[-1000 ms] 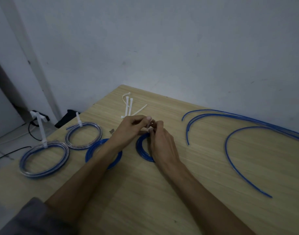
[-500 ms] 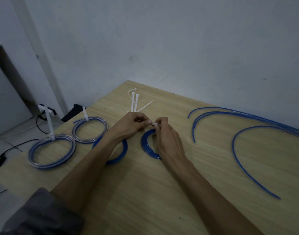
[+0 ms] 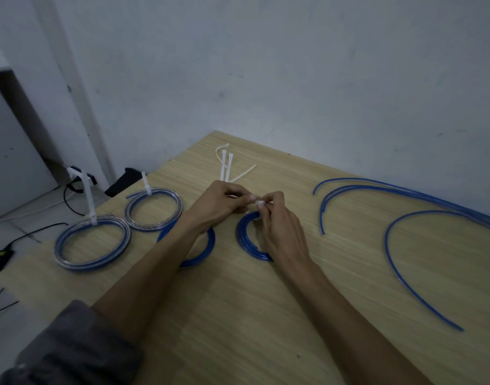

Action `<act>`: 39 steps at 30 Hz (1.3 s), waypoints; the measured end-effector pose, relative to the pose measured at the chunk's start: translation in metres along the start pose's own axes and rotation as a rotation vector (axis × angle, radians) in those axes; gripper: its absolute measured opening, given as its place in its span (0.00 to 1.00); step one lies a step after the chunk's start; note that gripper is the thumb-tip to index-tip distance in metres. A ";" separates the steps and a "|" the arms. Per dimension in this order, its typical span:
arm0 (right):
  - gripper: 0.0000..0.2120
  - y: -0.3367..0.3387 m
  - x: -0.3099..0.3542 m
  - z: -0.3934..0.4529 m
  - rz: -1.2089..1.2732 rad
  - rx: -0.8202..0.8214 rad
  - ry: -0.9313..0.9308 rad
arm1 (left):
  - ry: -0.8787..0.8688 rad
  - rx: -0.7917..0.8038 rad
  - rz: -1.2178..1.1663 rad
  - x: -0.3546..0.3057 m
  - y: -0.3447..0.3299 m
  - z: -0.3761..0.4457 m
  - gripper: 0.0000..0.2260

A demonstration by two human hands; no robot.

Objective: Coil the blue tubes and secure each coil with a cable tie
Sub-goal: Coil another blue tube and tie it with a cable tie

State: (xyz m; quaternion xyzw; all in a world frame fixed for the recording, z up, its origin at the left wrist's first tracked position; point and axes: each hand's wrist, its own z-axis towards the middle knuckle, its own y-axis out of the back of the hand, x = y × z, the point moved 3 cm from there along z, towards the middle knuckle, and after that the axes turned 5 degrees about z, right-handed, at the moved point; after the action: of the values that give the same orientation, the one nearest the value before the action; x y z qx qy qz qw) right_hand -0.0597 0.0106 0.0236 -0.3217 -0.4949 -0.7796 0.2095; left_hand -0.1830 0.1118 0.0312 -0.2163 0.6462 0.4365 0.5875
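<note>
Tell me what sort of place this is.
Probably a plain workroom or small workshop: a light wooden worktable against a bare white painted wall, loose blue plastic tubes awaiting coiling, and spare white cable ties.

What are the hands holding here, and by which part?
Both hands pinch a white cable tie at the top of the blue coil: right hand at its head, left hand on the strap beside it.

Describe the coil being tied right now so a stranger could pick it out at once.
On the wooden table, four blue coils lie in a row left of the loose straight tubes. Take the rightmost coil, partly hidden under the right hand. It is the smallest, and both hands pinch a white cable tie at its top; the two far-left coils have upright tie tails.
</note>
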 end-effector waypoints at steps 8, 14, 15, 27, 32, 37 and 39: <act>0.03 0.002 0.000 0.000 0.022 -0.052 0.025 | -0.041 -0.018 0.007 0.001 -0.005 0.002 0.05; 0.05 0.003 -0.002 0.000 0.032 -0.064 0.007 | -0.062 0.029 -0.030 -0.002 -0.010 0.000 0.06; 0.05 0.004 -0.002 0.000 0.036 -0.069 0.009 | -0.052 0.029 -0.034 -0.004 -0.012 -0.001 0.06; 0.05 0.002 -0.007 0.002 0.087 -0.117 0.027 | -0.265 -0.136 0.279 -0.019 -0.021 -0.008 0.03; 0.06 0.002 -0.008 0.005 0.133 -0.147 0.042 | -0.427 -0.220 0.513 -0.022 -0.020 -0.009 0.03; 0.05 0.002 -0.010 0.005 0.111 -0.110 0.046 | -0.452 -0.284 0.378 -0.035 -0.011 -0.010 0.03; 0.05 0.002 -0.008 0.005 0.099 -0.082 0.028 | -0.448 -0.319 0.337 -0.041 -0.004 -0.011 0.03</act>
State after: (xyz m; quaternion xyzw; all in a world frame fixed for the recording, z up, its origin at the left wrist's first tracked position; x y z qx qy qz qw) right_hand -0.0509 0.0144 0.0206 -0.3433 -0.4428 -0.7924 0.2413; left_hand -0.1772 0.0908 0.0676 -0.0941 0.4508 0.6600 0.5935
